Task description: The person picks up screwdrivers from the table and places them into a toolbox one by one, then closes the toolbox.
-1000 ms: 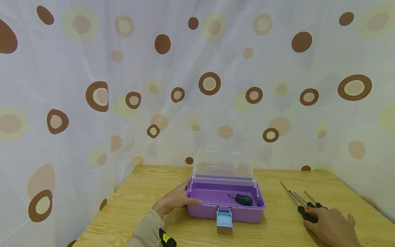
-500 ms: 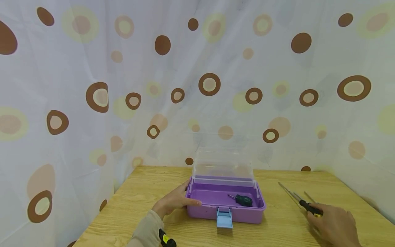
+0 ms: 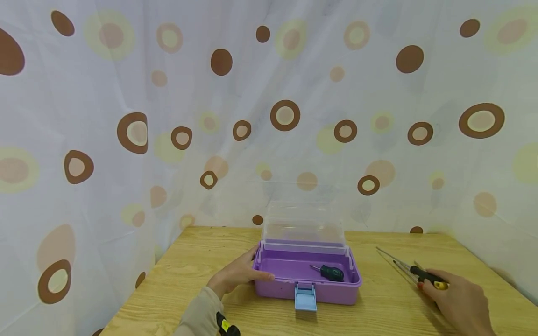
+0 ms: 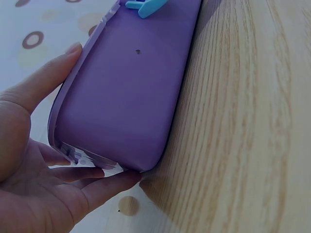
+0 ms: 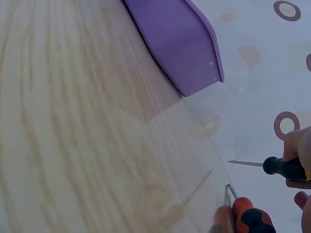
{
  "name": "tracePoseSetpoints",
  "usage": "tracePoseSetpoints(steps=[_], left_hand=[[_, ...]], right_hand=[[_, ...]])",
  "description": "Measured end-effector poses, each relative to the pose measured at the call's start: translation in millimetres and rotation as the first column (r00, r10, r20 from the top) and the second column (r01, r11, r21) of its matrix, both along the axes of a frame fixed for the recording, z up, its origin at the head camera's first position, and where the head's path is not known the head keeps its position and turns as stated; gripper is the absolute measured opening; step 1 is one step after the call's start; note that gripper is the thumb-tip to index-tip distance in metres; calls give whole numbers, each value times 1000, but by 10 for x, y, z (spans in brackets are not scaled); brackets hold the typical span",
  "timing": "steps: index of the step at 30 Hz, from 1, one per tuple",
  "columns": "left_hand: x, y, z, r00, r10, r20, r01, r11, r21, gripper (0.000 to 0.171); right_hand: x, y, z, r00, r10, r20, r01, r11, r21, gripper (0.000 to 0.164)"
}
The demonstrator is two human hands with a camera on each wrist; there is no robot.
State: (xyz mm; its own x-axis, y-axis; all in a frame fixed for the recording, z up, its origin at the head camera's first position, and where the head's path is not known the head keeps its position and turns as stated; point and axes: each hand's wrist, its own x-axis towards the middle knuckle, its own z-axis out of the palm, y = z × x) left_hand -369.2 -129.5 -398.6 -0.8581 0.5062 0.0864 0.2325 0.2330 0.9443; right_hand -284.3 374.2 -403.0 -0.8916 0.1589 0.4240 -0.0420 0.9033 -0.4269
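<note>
A purple toolbox [image 3: 286,289] stands on the wooden table, its clear lid [image 3: 304,226] raised at the back and its light-blue latch [image 3: 305,298] hanging down in front. Inside, toward the right, lies a short screwdriver [image 3: 332,273] with a dark green handle. My left hand [image 3: 239,273] holds the box's left end, thumb over the front rim and fingers along the end wall. To the right, my right hand [image 3: 460,296] grips a long screwdriver [image 3: 422,275] by its black-and-yellow handle, shaft pointing toward the back left. In the right wrist view, a red-and-black screwdriver handle [image 5: 252,218] shows below it.
More screwdriver shafts [image 3: 403,268] lie on the table [image 3: 210,242] under the held one, their handles mostly hidden by my right hand. A curtain [image 3: 252,74] with brown and yellow circles hangs behind the table and along its sides.
My right hand has picked a black-and-yellow screwdriver from the group and raised it slightly, its tip shifting left. My left hand and the toolbox stay in place.
</note>
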Motion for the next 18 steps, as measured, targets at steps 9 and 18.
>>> tracePoseSetpoints(steps=[9,18], left_hand=[[-3,8,-3,1000,-5,10,5,1000,10,109],[-1,9,1,999,-27,19,26,999,33,108]], right_hand=[[19,-7,6,996,-18,-93,13,999,-53,43],[20,25,54,998,-56,-23,49,972,-229,56]])
